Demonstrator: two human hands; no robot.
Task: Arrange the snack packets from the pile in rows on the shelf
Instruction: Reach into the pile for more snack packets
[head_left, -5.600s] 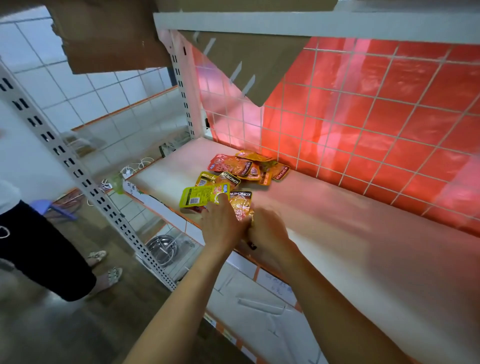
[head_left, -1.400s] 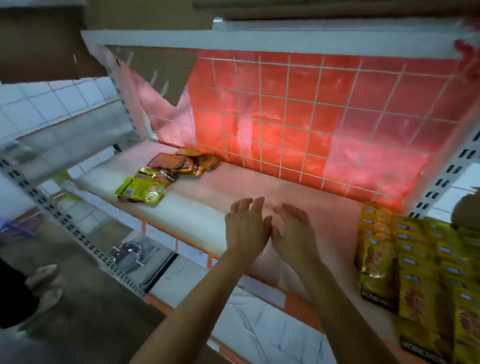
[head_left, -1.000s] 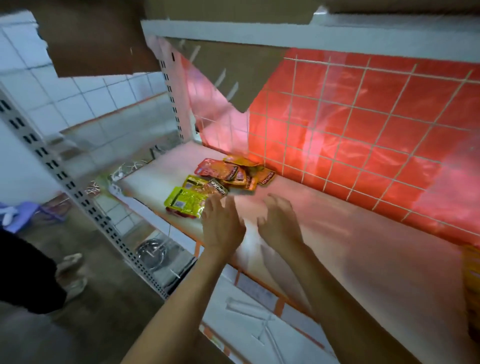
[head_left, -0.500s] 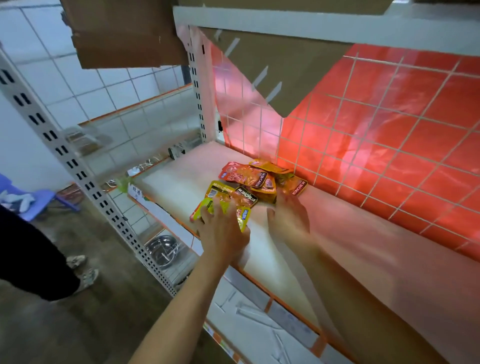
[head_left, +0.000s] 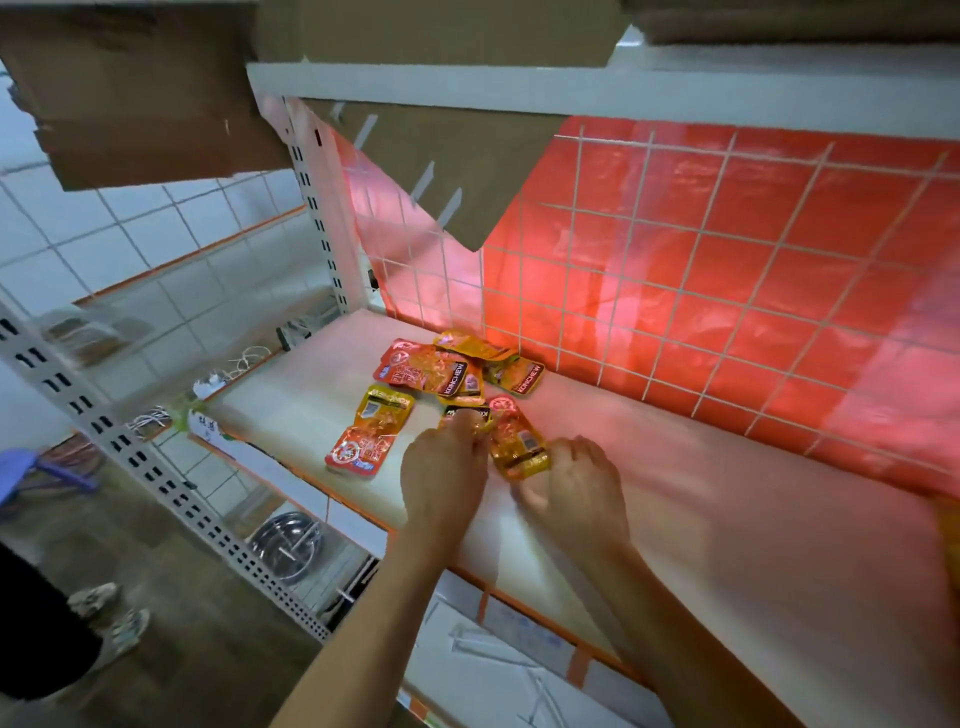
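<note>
At far left a perforated upright (head_left: 156, 473) carries the shelf (head_left: 727, 519), and the left end of its pale board holds all the stock in view. A lone packet (head_left: 371, 436) lies flat near the front edge, just apart from the pile (head_left: 447, 366), a loose overlapping heap against the red wire-grid backing (head_left: 727, 270). The left hand (head_left: 441, 467) reaches forward with its fingertips on a dark-banded packet (head_left: 467, 414); whether it pinches or merely presses is hidden by the hand itself. Just beside it lies an orange packet (head_left: 514, 441), and the right hand (head_left: 576, 483), fingers curled, meets that packet's near end in what looks like a pinch. To the right the board runs on with no rows laid out; a yellow strip (head_left: 948, 535) at the frame's edge is too cropped to identify. Judging from this, gathering from the heap is the step in hand, and several packets remain to be carried over and lined up, so much of the job is left. The packets are flat, glossy foil pouches in orange, red and yellow, some with a black band lettered KONCHEW; they look light and slippery, likely to slide over each other when stacked
</note>
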